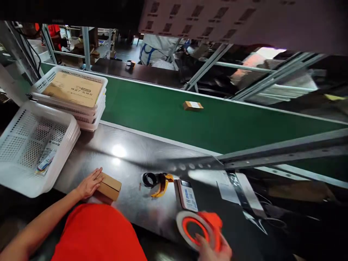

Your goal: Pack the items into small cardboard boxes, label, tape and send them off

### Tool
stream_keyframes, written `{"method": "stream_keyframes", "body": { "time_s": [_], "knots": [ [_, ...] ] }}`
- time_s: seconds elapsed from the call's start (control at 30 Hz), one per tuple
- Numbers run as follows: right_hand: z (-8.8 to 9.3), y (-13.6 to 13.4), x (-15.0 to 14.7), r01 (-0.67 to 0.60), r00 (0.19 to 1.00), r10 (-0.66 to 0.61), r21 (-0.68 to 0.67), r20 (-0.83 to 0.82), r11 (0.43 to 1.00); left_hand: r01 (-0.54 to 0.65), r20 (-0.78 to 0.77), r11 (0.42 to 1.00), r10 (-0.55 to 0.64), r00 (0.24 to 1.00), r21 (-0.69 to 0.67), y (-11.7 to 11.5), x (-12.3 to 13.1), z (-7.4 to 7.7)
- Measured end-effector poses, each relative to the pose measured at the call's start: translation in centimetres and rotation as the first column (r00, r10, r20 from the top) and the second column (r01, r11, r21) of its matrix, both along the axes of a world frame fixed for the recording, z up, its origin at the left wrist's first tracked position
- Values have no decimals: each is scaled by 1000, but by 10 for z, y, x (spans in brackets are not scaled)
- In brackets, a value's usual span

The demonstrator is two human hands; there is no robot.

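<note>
Brown cardboard carton (110, 186), small, one item: on the metal table (130, 159), directly under the left hand (88, 185), near the person's red shirt (100, 235).

Left hand: laid over the carton's near-left part, fingers extended, pressing rather than pinching.

Right hand (213, 252): blurred, well apart from the carton, fingers closed around an orange tape dispenser (212, 219) with a pale tape roll (181, 222) mounted. The exact finger placement cannot be told.

Stage, as judged: carton formed and apparently folded shut; no tape strip or label made out on its visible faces; roll and carton apart. Taping appears not yet done; hidden faces cannot be checked.

Between the two hands: one yellow holder (163, 186), lying beside a black ring (149, 179).

Just beyond the right hand's dispenser: one flat, pale-faced item (187, 195) with a dark window at its far end, kind uncertain.

Left of the left hand: white perforated basket (16, 174), holding small packets (46, 161); behind it, stacked white trays (100, 105), flat brown cardboard (73, 88) on top.

Farther out, ahead of both hands: green conveyor belt (149, 101), bearing one small carton with a white label (193, 105).
</note>
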State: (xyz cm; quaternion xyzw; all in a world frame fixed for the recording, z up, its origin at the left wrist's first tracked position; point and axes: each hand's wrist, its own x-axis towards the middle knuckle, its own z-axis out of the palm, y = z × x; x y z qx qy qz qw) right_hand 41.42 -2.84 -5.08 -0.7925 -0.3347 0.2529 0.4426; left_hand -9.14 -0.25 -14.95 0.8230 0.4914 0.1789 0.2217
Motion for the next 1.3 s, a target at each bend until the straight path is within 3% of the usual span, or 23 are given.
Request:
{"method": "stream_keyframes", "body": {
  "time_s": [0.07,0.1,0.13,0.17,0.23,0.27,0.3,0.37,0.47,0.53,0.6,0.63,0.7,0.73,0.8,0.87,1.03,1.2,1.3],
  "knots": [
    [2,5,-37,-265,964,264,17,35,964,13,17,1000,-13,1000,-15,-1,1,0],
    [5,9,-61,-470,880,466,28,87,882,25,18,999,-25,1000,-25,0,1,0],
    [8,15,-88,-663,742,651,34,162,748,35,17,999,-35,999,-35,2,0,0],
    [10,22,-116,-817,564,787,30,248,576,43,17,998,-42,999,-42,4,-1,0],
    [12,38,-166,-955,261,862,-13,434,296,50,29,998,-48,998,-46,8,-1,-2],
    [9,44,-185,-977,142,851,-68,505,203,45,45,998,-43,998,-44,9,0,-3],
    [5,50,-200,-980,57,827,-128,560,154,35,68,999,-32,997,-42,9,1,-5],
    [-7,55,-214,-965,-35,782,-225,623,136,2,137,999,3,991,-40,7,6,-6],
    [-28,55,-206,-959,-36,734,-230,678,166,-171,290,984,176,941,-42,-2,20,3],
    [-36,54,-195,-967,-25,727,-202,686,157,-375,435,922,380,816,-102,-10,31,17],
    [-38,52,-188,-966,-26,746,-208,666,152,-522,535,792,603,591,-316,-15,42,35],
    [-38,52,-186,-963,-32,760,-223,649,151,-514,539,711,701,467,-479,-15,49,44],
    [-36,51,-186,-955,-46,784,-258,619,147,-314,476,534,844,245,-785,-14,61,59],
    [-34,51,-187,-953,-57,792,-270,608,140,-164,440,463,884,158,-871,-13,67,64],
    [-28,53,-189,-952,-80,803,-284,591,114,65,403,399,914,46,-914,-10,76,70],
    [-18,56,-190,-954,-116,816,-294,566,68,93,395,391,918,29,-916,-8,82,70],
    [16,66,-202,-916,-248,887,-392,388,-85,-200,336,355,934,122,-913,-3,77,61],
    [39,69,-213,-803,-253,936,-593,243,-63,-466,309,343,939,149,-816,5,53,52],
    [42,69,-218,-769,-262,932,-638,250,-45,-537,294,324,945,144,-779,8,40,43]
  ]
}}
